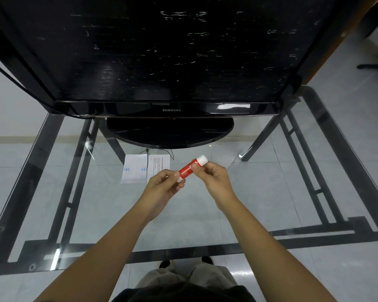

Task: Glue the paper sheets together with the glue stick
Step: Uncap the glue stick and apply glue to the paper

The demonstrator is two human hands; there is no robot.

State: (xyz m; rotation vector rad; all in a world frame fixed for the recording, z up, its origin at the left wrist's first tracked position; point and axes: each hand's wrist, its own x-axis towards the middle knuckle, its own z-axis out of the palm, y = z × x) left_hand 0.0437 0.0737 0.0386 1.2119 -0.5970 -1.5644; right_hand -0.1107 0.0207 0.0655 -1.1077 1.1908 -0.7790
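A red glue stick (pixel 187 170) with a white cap (pixel 201 160) is held tilted above the glass table, cap pointing up and to the right. My left hand (pixel 164 184) pinches its lower white end. My right hand (pixel 214 177) grips its upper red body just below the cap. Two paper sheets lie flat side by side on the glass beyond my hands: a left sheet with blue marks (pixel 134 168) and a right sheet with printed text (pixel 159 165), partly hidden by my left hand.
A large black Samsung monitor (pixel 170 62) on an oval stand (pixel 170 132) fills the far half of the glass table (pixel 271 192). A black metal frame shows through the glass. A thin cable (pixel 159 152) lies by the papers.
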